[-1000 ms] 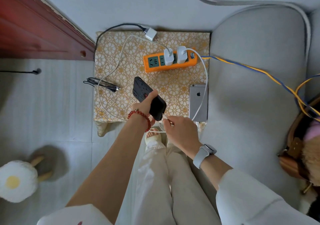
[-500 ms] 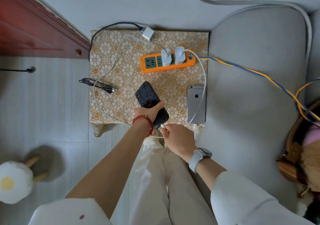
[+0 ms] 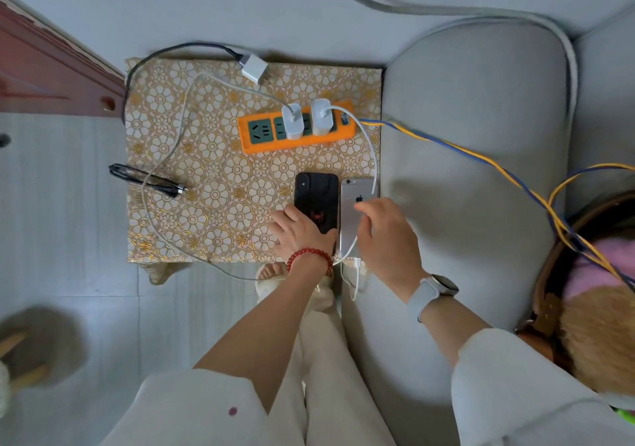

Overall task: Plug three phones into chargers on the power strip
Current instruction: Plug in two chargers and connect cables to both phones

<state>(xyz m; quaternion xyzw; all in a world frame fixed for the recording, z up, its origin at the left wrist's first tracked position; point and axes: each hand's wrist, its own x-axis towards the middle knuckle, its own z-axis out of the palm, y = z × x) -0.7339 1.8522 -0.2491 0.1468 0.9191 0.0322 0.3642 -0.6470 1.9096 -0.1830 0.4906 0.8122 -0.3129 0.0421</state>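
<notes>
The left hand [image 3: 302,231], with a red bead bracelet on the wrist, presses its straight fingers on the lower half of the black phone with a red spider mark [image 3: 318,200]. Half a second ago this hand held the phone in the air and tilted; now the phone lies flat, face down, on the small bench covered with a gold flower-pattern cloth [image 3: 206,184], just beside the silver phone with an apple mark [image 3: 357,212]. The two phones are side by side and nearly touching.

The right hand [image 3: 386,236], with a grey watch, hovers over the silver phone with loose, half-bent fingers and holds nothing that I can see. Before, it pinched the white cable end at the bottom of the black phone, so I judge this phone is now plugged in, but the connector is hidden under the left hand.

Further back, the orange power strip with green sockets [image 3: 254,140] carries two white chargers [image 3: 292,122], each with a white cable. At the bench's left edge lies a coiled black cable [image 3: 147,181], and a third white charger [image 3: 254,67] lies unplugged at the back edge. A third phone is not visible, so probably one phone remains.
</notes>
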